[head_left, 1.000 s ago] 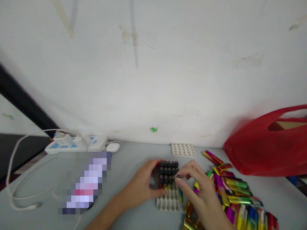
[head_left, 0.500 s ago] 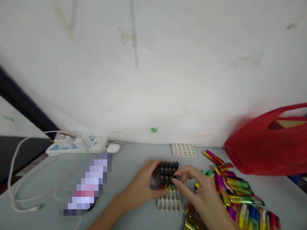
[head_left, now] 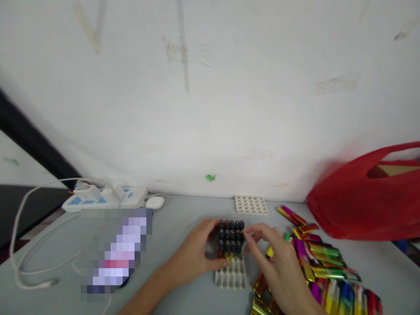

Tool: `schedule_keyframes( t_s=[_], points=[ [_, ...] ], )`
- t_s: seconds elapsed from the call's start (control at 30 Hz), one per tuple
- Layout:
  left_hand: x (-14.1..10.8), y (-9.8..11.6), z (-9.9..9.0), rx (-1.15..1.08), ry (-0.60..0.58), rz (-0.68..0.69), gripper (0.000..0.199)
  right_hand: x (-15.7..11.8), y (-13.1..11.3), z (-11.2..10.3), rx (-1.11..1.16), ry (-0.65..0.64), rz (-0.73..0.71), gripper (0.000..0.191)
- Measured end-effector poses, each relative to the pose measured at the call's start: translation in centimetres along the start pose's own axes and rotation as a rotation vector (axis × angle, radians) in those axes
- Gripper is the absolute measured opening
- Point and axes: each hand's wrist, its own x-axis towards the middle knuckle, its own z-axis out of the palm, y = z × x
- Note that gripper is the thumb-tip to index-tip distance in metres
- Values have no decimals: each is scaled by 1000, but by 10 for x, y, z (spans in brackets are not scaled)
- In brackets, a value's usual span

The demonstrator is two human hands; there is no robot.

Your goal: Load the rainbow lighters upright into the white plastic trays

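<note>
Black-capped tubes [head_left: 232, 234] stand in a white tray [head_left: 230, 281].
In the head view, our left hand [head_left: 194, 251] holds them front and back. Our right hand [head_left: 277, 257] bends its fingers by their right edge; we can't tell if it pinches one. A bump there could tip some. They point up, long way upright.

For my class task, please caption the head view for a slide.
Left hand partly around black-topped tubes in a tray, right hand at their edge, shiny pieces alongside.

Bare left hand [head_left: 193, 251], bare right hand [head_left: 275, 258], slender fingers [head_left: 262, 230], narrow wrists [head_left: 168, 273], uncovered left forearm [head_left: 146, 295]
</note>
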Motion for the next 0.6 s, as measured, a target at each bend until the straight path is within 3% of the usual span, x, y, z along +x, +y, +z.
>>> schedule_keyframes(
  t_s=[0.17,0.37,0.6],
  points=[
    [0,2,-1,-20,2,13,71,3,17,-1,-379,137,25,21],
    [1,1,-1,3,-2,15,68,-1,28,1,-949,77,12,25],
    [0,0,-1,-3,-2,13,73,-10,27,0,-1021,5,0,21]
  ],
)
